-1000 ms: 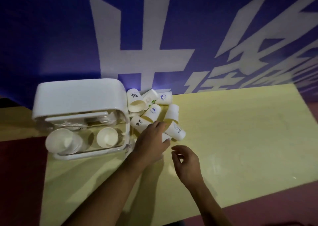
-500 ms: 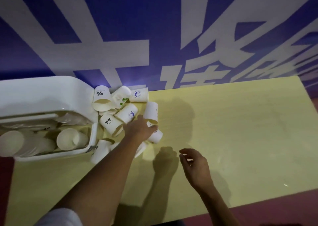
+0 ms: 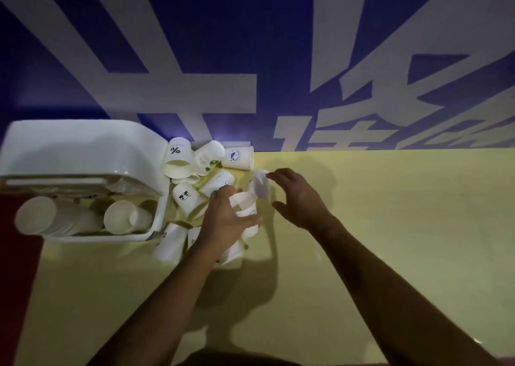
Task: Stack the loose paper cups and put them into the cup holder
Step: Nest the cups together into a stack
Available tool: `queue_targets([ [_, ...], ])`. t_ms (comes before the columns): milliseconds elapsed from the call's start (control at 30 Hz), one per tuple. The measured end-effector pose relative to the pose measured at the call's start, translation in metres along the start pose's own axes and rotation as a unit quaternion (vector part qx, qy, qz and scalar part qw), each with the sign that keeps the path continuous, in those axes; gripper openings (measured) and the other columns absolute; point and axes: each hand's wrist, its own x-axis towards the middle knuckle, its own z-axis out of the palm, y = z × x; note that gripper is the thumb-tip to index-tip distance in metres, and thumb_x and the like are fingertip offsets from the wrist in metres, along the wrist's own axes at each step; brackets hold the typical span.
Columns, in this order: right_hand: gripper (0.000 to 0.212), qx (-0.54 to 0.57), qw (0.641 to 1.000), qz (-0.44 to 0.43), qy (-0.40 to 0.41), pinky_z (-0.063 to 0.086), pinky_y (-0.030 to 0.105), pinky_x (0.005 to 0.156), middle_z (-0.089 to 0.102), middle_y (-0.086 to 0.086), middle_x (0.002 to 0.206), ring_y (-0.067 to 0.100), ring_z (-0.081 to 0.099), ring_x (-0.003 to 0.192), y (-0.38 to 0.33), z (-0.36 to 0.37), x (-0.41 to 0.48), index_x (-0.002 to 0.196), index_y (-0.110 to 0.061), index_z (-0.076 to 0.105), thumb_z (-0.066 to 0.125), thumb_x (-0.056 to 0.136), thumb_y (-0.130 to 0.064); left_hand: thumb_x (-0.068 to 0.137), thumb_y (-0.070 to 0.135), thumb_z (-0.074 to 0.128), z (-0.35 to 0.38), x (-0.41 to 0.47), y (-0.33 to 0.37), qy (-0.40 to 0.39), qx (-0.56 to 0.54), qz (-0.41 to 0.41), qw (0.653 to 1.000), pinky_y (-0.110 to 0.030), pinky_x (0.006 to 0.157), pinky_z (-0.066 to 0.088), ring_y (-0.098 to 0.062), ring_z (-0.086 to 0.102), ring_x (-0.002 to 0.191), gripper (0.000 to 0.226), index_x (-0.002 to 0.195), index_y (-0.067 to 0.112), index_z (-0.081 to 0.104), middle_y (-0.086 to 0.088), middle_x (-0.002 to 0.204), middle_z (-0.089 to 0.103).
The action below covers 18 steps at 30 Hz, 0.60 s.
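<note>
Many loose paper cups (image 3: pixel 189 195) lie tumbled at the middle left of the frame, on the yellow table (image 3: pixel 390 240) just right of the white cup holder (image 3: pixel 83 153). Two cup stacks (image 3: pixel 55 220) already lie inside the holder at lower left. The left hand (image 3: pixel 225 220) is curled around one white cup (image 3: pixel 245 206) at the pile's right edge. The right hand (image 3: pixel 298 195), just right of it, has fingers partly spread, its fingertips touching a blurred cup (image 3: pixel 260 184); whether it grips this one cannot be told. A blue banner (image 3: pixel 250 45) fills the top.
</note>
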Motion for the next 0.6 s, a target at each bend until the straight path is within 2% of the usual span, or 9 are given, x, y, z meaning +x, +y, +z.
queue_targets([
  [67, 0.081, -0.144, 0.983, -0.094, -0.064, 0.046, 0.043, 0.106, 0.04, 0.002, 0.158, 0.028, 0.043, 0.138, -0.009, 0.003, 0.026, 0.152, -0.027, 0.044, 0.081, 0.08, -0.021, 0.075, 0.042, 0.088, -0.014, -0.015, -0.006, 0.023, -0.002, 0.027, 0.999, -0.032, 0.097, 0.043, -0.012, 0.047, 0.121, 0.081, 0.143, 0.022, 0.048, 0.004, 0.137, 0.048],
  [133, 0.079, -0.249, 0.944, -0.175, -0.125, 0.034, 0.044, 0.115, 0.028, 0.0, 0.165, 0.03, 0.029, 0.148, -0.015, 0.008, 0.043, 0.155, -0.031, 0.037, 0.075, 0.086, -0.022, 0.086, 0.041, 0.079, -0.027, -0.029, -0.013, 0.034, 0.001, 0.046, 0.998, -0.031, 0.097, 0.041, -0.008, 0.045, 0.121, 0.07, 0.145, 0.022, 0.046, 0.007, 0.139, 0.046],
  [233, 0.073, -0.336, 0.896, -0.223, -0.185, 0.024, 0.041, 0.12, 0.021, 0.0, 0.168, 0.031, 0.021, 0.152, -0.014, 0.015, 0.057, 0.158, -0.031, 0.033, 0.064, 0.093, -0.016, 0.093, 0.035, 0.071, -0.042, -0.044, -0.029, 0.042, -0.011, 0.066, 0.997, -0.015, 0.092, 0.04, 0.007, 0.045, 0.112, 0.061, 0.146, 0.019, 0.044, 0.01, 0.138, 0.043],
  [300, 0.068, -0.346, 0.888, -0.235, -0.192, 0.025, 0.04, 0.12, 0.031, 0.001, 0.164, 0.031, 0.028, 0.15, -0.008, 0.019, 0.059, 0.153, -0.028, 0.043, 0.063, 0.091, -0.01, 0.094, 0.026, 0.072, -0.049, -0.049, -0.039, 0.046, -0.016, 0.066, 0.997, 0.0, 0.085, 0.035, 0.008, 0.046, 0.112, 0.057, 0.145, 0.017, 0.046, 0.006, 0.141, 0.047],
  [333, 0.063, -0.342, 0.887, -0.253, -0.182, 0.029, 0.042, 0.118, 0.042, 0.004, 0.158, 0.033, 0.037, 0.146, -0.005, 0.023, 0.059, 0.146, -0.025, 0.052, 0.066, 0.087, -0.007, 0.093, 0.024, 0.073, -0.053, -0.051, -0.043, 0.05, -0.016, 0.067, 0.996, 0.0, 0.086, 0.036, 0.002, 0.047, 0.116, 0.058, 0.144, 0.018, 0.047, 0.005, 0.141, 0.05],
  [433, 0.062, -0.34, 0.878, -0.308, -0.135, 0.05, 0.045, 0.104, 0.066, 0.01, 0.133, 0.038, 0.062, 0.124, 0.004, 0.03, 0.059, 0.121, -0.018, 0.072, 0.087, 0.064, 0.0, 0.084, 0.024, 0.083, -0.061, -0.055, -0.055, 0.063, -0.034, 0.073, 0.995, -0.023, 0.097, 0.046, -0.006, 0.051, 0.122, 0.064, 0.14, 0.023, 0.051, 0.009, 0.137, 0.054],
  [467, 0.066, -0.334, 0.878, -0.318, -0.127, 0.053, 0.046, 0.099, 0.068, 0.011, 0.128, 0.037, 0.065, 0.119, 0.005, 0.03, 0.059, 0.118, -0.017, 0.074, 0.091, 0.057, 0.0, 0.081, 0.025, 0.086, -0.063, -0.056, -0.057, 0.063, -0.043, 0.073, 0.994, -0.021, 0.097, 0.044, -0.005, 0.051, 0.12, 0.067, 0.139, 0.024, 0.052, 0.011, 0.135, 0.055],
  [533, 0.072, -0.332, 0.877, -0.318, -0.137, 0.053, 0.043, 0.1, 0.067, 0.008, 0.131, 0.035, 0.063, 0.123, 0.001, 0.026, 0.061, 0.123, -0.019, 0.071, 0.093, 0.056, -0.005, 0.075, 0.028, 0.091, -0.07, -0.059, -0.058, 0.057, -0.07, 0.071, 0.993, -0.006, 0.092, 0.039, -0.001, 0.053, 0.116, 0.07, 0.136, 0.024, 0.055, 0.012, 0.132, 0.057],
  [600, 0.081, -0.346, 0.884, -0.26, -0.176, 0.04, 0.04, 0.113, 0.05, 0.004, 0.151, 0.029, 0.045, 0.141, -0.004, 0.021, 0.06, 0.145, -0.022, 0.052, 0.089, 0.072, -0.021, 0.073, 0.029, 0.093, -0.076, -0.061, -0.06, 0.053, -0.092, 0.067, 0.992, 0.001, 0.085, 0.037, 0.011, 0.052, 0.112, 0.071, 0.134, 0.025, 0.057, 0.015, 0.129, 0.057],
])
